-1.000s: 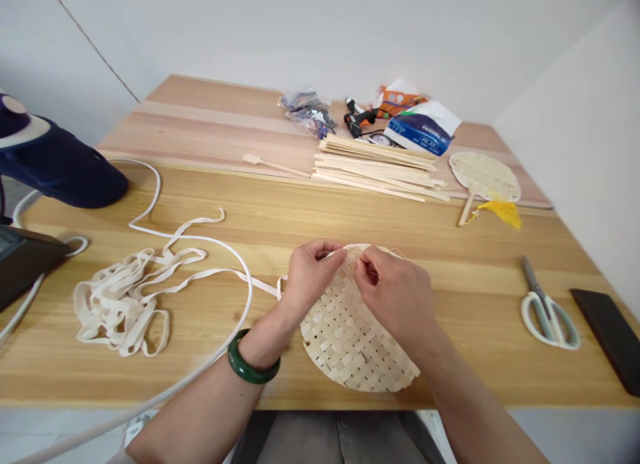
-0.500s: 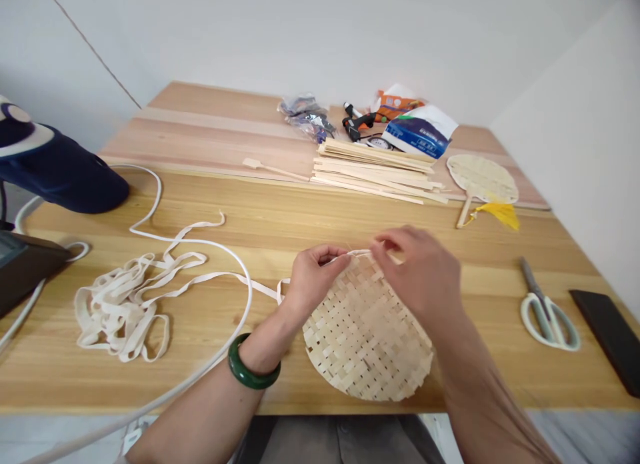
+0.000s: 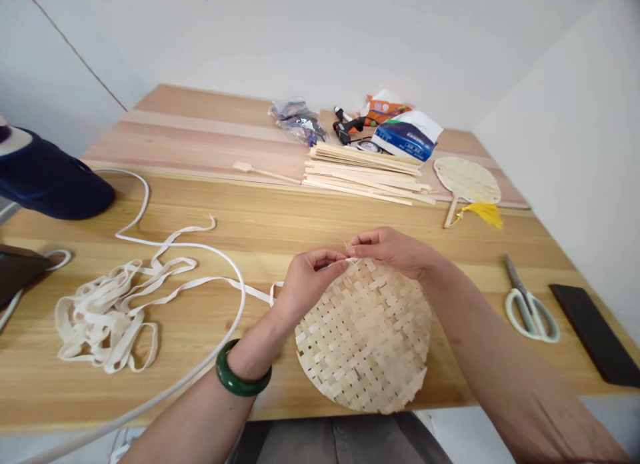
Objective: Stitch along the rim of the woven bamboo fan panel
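A round, flat woven mat of pale bamboo strips [image 3: 367,337] lies near the table's front edge. My left hand [image 3: 315,277] pinches its top rim between thumb and fingers. White cloth tape [image 3: 257,292] runs from a loose pile on the left towards that hand and along the rim there. Close against the left fingertips, my right hand [image 3: 393,249] is closed at the same stretch of rim, pinching the tape edge. A fine pale strand sticks up by the right fingertips; it is too small to make out.
A tangled tape pile [image 3: 107,321] and a white cable [image 3: 235,264] lie left. Scissors [image 3: 530,311] and a black phone-like slab [image 3: 593,331] are right. Behind are bamboo strips [image 3: 367,174], a finished fan [image 3: 467,179] with yellow tassel, a glue gun [image 3: 347,127] and tissue pack [image 3: 407,137].
My right hand has come left and down, its fingertips now meeting the left ones at the rim. The left hand keeps its pinch. The whole view has shifted slightly.
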Motion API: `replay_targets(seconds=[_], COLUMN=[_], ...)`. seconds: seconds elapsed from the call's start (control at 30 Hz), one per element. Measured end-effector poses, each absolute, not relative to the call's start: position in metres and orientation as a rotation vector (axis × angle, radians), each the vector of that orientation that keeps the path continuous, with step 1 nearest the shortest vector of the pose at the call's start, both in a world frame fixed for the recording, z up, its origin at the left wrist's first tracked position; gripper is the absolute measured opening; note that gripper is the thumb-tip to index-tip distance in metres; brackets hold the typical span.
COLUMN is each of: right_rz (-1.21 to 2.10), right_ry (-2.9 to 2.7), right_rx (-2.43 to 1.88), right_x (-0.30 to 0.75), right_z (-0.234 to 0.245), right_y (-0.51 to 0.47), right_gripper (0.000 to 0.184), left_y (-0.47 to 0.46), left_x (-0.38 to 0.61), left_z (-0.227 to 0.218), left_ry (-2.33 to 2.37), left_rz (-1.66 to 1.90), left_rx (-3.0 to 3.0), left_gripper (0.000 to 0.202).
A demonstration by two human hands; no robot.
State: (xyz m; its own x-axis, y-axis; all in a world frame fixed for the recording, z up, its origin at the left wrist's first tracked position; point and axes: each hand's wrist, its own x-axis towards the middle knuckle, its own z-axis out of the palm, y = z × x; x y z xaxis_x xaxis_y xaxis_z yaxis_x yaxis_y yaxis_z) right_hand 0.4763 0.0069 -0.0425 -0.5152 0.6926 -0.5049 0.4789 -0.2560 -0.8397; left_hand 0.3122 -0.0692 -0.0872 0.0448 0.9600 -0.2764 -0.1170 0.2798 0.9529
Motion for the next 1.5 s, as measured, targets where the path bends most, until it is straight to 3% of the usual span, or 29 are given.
replay_targets(seconds=[0.13,0.6,0.87,1.23,1.4,1.5], right_rz=[2.117,2.298,2.252,1.999,1.936,1.956], right_ry=[-1.523,-1.410,-1.478,-1.116,-1.032,-0.953], right_rx=[-1.489,-1.369,-1.388,-1.438,-1.255,-1.134], right_x=[0.479,0.479,0.476,0.481,0.506,0.504], right_z=[-0.044,-0.035,-0.037,-0.058,-0.050,-0.051], right_y=[0.003,0.002,0.003,0.028,0.032,0.024], right_gripper=[0.022,0.010,0.016,0.021,0.006,0.009], left_y=[-0.069,-0.071,-0.071,-0.068,-0.070,-0.070], left_x=[0.312,0.308,0.306,0.300,0.303,0.303], left_z=[-0.085,-0.078,-0.082,-0.081,-0.078,-0.078], left_ry=[1.263,1.248,1.122,1.123,1.093,1.097], left_rz=[0.962,0.930,0.860,0.868,0.842,0.842], left_rx=[0.937,1.132,1.085,1.036,1.009,0.985], left_gripper=[0.015,0.023,0.023,0.018,0.017,0.019])
